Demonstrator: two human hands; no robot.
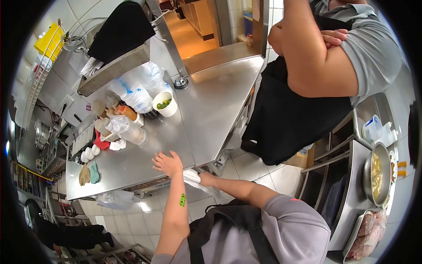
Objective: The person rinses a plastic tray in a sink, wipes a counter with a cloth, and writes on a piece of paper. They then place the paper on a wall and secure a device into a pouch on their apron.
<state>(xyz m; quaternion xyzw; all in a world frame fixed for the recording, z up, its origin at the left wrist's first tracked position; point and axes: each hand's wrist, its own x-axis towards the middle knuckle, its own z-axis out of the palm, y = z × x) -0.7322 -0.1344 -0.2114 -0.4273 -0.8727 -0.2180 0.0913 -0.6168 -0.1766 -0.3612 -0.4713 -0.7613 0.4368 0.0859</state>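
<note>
My left hand (pixel 168 163) rests at the front edge of the steel counter (pixel 169 136), its fingers spread and nothing in it. Just below and to the right, my right hand (pixel 207 179) is closed on a white cloth (pixel 192 176) that hangs at the counter's edge. Part of the cloth is hidden behind my arm and hand. Beyond my left hand a clear plastic bag (pixel 132 131) lies beside a basket of squeeze bottles (pixel 127 113). A white tub (pixel 165 104) holding green limes stands farther back.
A co-worker (pixel 303 101) in a black apron stands at the right with arms crossed. Green and tan cloths (pixel 94 172) lie on the counter's left end. At far right are a metal bowl (pixel 367 176) of yellowish food and a tray (pixel 351 240) of bagged meat.
</note>
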